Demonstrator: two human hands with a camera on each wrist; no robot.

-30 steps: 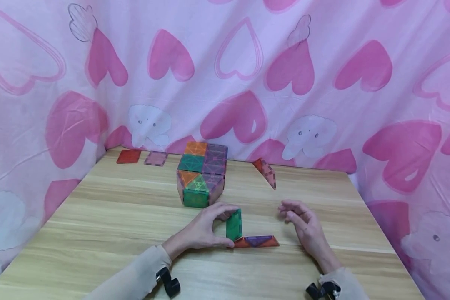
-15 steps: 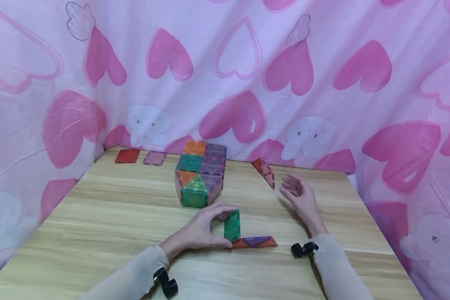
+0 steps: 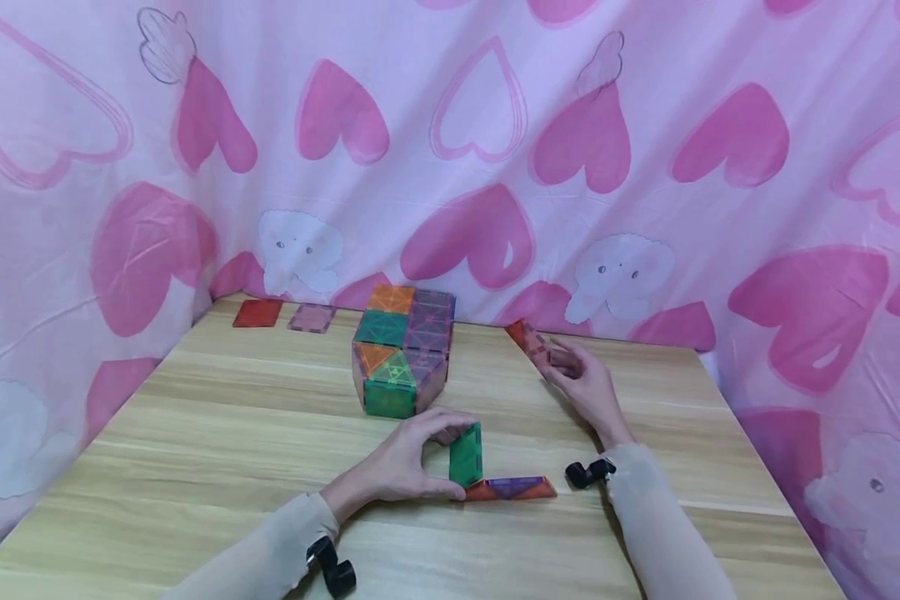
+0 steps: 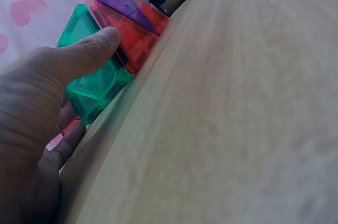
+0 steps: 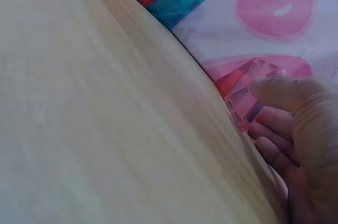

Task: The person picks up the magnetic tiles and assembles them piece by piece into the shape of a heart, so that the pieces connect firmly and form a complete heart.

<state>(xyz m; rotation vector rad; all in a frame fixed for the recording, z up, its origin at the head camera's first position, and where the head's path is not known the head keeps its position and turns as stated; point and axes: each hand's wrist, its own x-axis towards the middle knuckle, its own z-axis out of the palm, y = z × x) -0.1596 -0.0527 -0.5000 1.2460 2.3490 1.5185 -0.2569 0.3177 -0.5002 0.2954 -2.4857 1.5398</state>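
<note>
My left hand [image 3: 401,462] grips a green magnetic tile [image 3: 466,454] that stands on edge, thumb at its near side and fingers behind. Joined at its near corner is a low row of orange-red and purple triangle tiles [image 3: 513,487]; the left wrist view shows the thumb lying across the green tile close to this row. Farther back on the right, my right hand [image 3: 587,382] pinches the near end of a pink tile [image 5: 244,97], thumb in front and fingers behind. A red triangle tile [image 3: 517,332] adjoins the pink one at its far end.
A box-like build of orange, green and purple magnetic tiles [image 3: 429,321] stands behind my left hand. Red [image 3: 258,313] and pale pink [image 3: 312,317] square tiles lie at the back left. A pink heart-print curtain [image 3: 450,125] borders the wooden table [image 3: 232,450].
My right hand has moved from beside the low row to the back, and now holds the pink tile. My left hand keeps its grip on the green tile.
</note>
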